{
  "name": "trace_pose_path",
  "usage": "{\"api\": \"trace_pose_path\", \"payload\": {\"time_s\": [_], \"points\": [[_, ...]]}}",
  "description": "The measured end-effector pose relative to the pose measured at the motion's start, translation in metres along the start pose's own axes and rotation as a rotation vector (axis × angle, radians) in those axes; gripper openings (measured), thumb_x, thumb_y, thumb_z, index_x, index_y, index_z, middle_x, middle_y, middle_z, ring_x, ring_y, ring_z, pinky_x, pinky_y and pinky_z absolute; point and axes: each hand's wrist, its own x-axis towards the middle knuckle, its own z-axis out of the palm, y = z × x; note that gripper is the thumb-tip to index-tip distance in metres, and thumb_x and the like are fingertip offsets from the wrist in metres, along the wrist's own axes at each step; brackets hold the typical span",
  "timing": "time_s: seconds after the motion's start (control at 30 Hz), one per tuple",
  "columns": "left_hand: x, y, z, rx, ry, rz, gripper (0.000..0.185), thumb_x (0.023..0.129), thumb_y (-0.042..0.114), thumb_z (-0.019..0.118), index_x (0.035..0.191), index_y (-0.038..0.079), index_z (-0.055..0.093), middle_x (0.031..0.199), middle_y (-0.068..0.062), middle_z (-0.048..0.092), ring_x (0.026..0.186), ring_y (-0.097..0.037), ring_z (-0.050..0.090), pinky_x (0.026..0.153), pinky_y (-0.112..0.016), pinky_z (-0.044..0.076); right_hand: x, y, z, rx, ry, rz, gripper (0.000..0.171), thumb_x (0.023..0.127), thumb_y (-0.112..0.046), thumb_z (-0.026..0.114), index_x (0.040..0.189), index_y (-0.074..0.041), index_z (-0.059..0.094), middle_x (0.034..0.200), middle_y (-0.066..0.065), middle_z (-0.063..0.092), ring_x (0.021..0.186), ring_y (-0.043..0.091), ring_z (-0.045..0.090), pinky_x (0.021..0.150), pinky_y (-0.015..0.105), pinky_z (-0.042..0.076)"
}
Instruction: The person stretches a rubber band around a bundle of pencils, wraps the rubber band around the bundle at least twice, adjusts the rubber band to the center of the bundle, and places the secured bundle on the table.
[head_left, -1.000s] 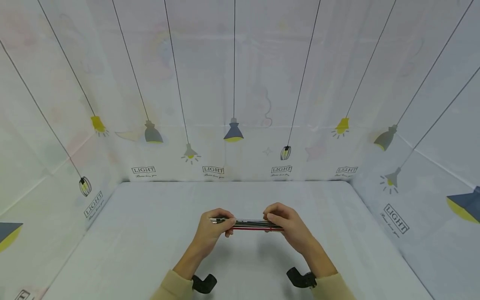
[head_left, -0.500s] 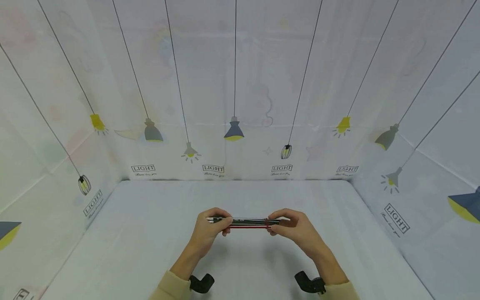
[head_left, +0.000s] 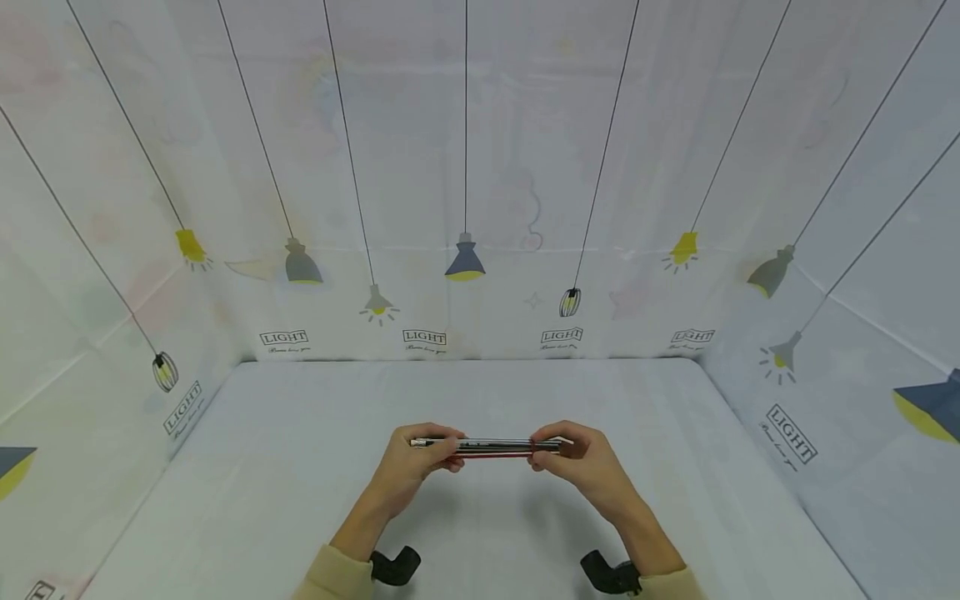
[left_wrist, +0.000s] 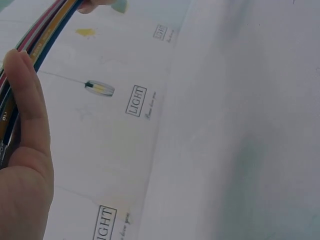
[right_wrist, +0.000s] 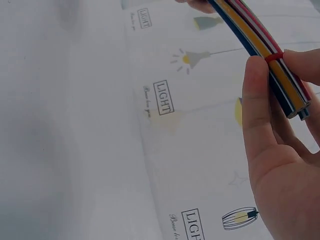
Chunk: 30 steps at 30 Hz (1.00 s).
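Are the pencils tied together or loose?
Tied together. A red rubber band wraps the pencils near the right hand; the left hand holds the other end.

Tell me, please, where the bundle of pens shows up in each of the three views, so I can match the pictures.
Head: the bundle of pens lies level at lower centre, held between the left hand and the right hand.
Left wrist: top left corner, running diagonally.
Right wrist: upper right, slanting down, with a red band near its end.
Shared landmark: the printed LIGHT label on the backdrop.
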Motion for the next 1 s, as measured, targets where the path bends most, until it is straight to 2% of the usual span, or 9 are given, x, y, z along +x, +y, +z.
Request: {"api": "trace_pose_path", "payload": {"time_s": [0.13, 0.37, 0.5, 0.6, 0.73, 0.83, 1.0], "points": [[0.001, 0.002, 0.002, -0.018, 0.0, 0.035, 0.042, 0.104, 0.023, 0.061, 0.112, -0.018, 0.063, 0.105, -0.02, 0.067, 0.074, -0.021, 0.067, 0.067, -0.027, 0.057, 0.0, -0.001, 0.004, 0.021, 0.036, -0.003, 0.031, 0.091, -0.012, 0.077, 0.117, 0.003, 0.067, 0.107, 0.026, 0.068, 0.09, 0.028, 0.073, 0.086, 0.037, 0.058], [0.0, 0.003, 0.003, 0.026, 0.002, 0.065, 0.029, 0.1, 0.013, 0.067, 0.111, -0.014, 0.066, 0.104, -0.018, 0.065, 0.072, -0.023, 0.064, 0.068, -0.027, 0.057, -0.001, -0.001, 0.006, 0.052, 0.064, -0.001, 0.031, 0.092, -0.01, 0.075, 0.118, 0.004, 0.066, 0.112, 0.028, 0.066, 0.092, 0.028, 0.073, 0.087, 0.034, 0.058], [0.0, 0.002, 0.004, 0.064, 0.016, 0.093, 0.028, 0.1, 0.013, 0.067, 0.108, -0.013, 0.066, 0.096, -0.017, 0.065, 0.068, -0.02, 0.061, 0.064, -0.025, 0.054, -0.001, -0.001, 0.007, 0.041, 0.07, 0.008, 0.032, 0.091, -0.01, 0.077, 0.118, 0.004, 0.066, 0.109, 0.025, 0.068, 0.091, 0.029, 0.073, 0.087, 0.034, 0.058], [0.001, 0.0, 0.007, 0.081, 0.044, 0.101, 0.028, 0.1, 0.017, 0.066, 0.106, -0.011, 0.064, 0.089, -0.015, 0.062, 0.065, -0.017, 0.057, 0.059, -0.024, 0.049, -0.001, -0.001, 0.009, 0.036, 0.082, 0.025, 0.034, 0.089, -0.009, 0.079, 0.117, 0.006, 0.066, 0.105, 0.022, 0.07, 0.089, 0.028, 0.073, 0.084, 0.033, 0.058], [0.002, -0.002, 0.009, 0.091, 0.127, 0.094, 0.026, 0.1, 0.017, 0.065, 0.101, -0.008, 0.061, 0.084, -0.012, 0.06, 0.061, -0.016, 0.053, 0.053, -0.023, 0.044, -0.001, -0.002, 0.012, 0.041, 0.084, 0.035, 0.036, 0.088, -0.009, 0.08, 0.117, 0.009, 0.067, 0.1, 0.017, 0.073, 0.086, 0.027, 0.074, 0.082, 0.033, 0.058], [0.004, -0.004, 0.01, 0.084, 0.171, 0.085, 0.021, 0.101, 0.013, 0.063, 0.098, -0.007, 0.061, 0.081, -0.014, 0.06, 0.058, -0.017, 0.054, 0.051, -0.024, 0.045, -0.001, -0.003, 0.014, 0.04, 0.077, 0.027, 0.035, 0.088, -0.007, 0.079, 0.117, 0.009, 0.068, 0.1, 0.016, 0.074, 0.086, 0.026, 0.074, 0.082, 0.032, 0.058], [0.007, -0.006, 0.01, 0.07, 0.194, 0.067, 0.021, 0.1, 0.01, 0.063, 0.099, -0.01, 0.061, 0.082, -0.017, 0.063, 0.058, -0.02, 0.058, 0.051, -0.025, 0.049, -0.001, -0.003, 0.015, 0.023, 0.078, 0.005, 0.032, 0.087, -0.007, 0.081, 0.115, 0.005, 0.071, 0.102, 0.016, 0.074, 0.086, 0.026, 0.074, 0.079, 0.031, 0.059]]}}
